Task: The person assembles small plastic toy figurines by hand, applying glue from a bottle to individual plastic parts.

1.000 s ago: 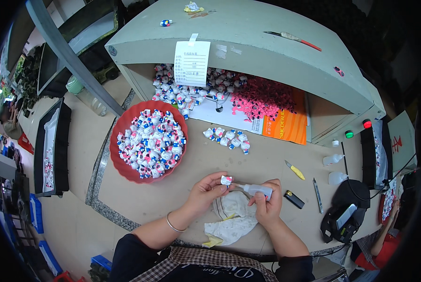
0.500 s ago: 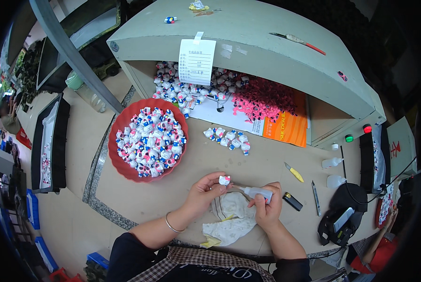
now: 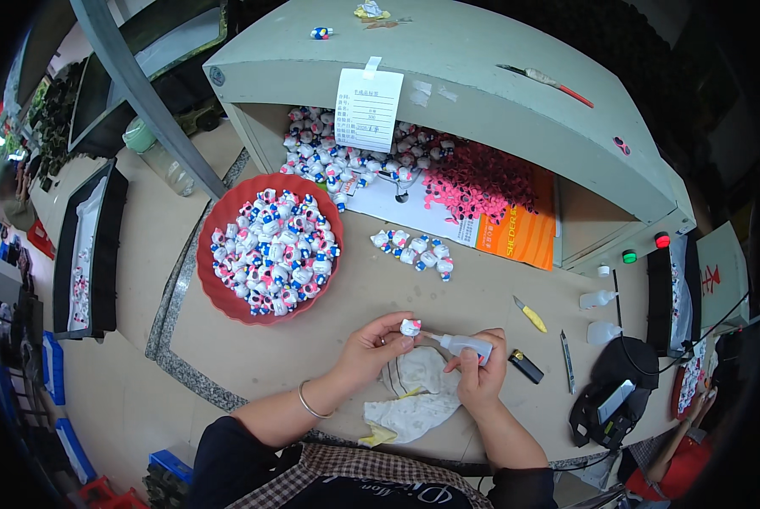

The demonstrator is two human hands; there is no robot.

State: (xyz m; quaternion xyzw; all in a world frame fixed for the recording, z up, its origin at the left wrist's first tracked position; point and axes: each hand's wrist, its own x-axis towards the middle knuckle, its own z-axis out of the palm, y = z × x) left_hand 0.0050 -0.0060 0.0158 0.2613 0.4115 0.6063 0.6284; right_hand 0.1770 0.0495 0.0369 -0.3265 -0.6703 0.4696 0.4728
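Between thumb and fingers, my left hand point(image 3: 375, 348) pinches a small white figurine point(image 3: 410, 327) with a bit of pink on it. My right hand point(image 3: 482, 373) is wrapped round a clear squeeze bottle point(image 3: 465, 345), tilted so its thin nozzle points left at the figurine. Whether the tip touches it I cannot tell. Beneath both hands lies a crumpled white cloth point(image 3: 418, 399) with yellow edges. A red scalloped bowl point(image 3: 270, 316) to the left is heaped with white, blue and pink figurines point(image 3: 274, 250). Several more figurines point(image 3: 414, 250) lie in a loose group beyond my hands.
A grey shelf box point(image 3: 448, 59) at the back covers piled figurines and pink pieces point(image 3: 473, 187). On the right lie a yellow-handled knife point(image 3: 530, 314), a black lighter point(image 3: 526, 366), a pen-like tool point(image 3: 567, 362), two bottles point(image 3: 599, 299) and a black bag point(image 3: 622, 382). Another person's arm point(image 3: 681, 437) shows far right.
The figurine in my left hand has turned, so less pink faces up. Both hands stay nearly in place, with the bottle still held toward it. The whole view has shifted slightly.
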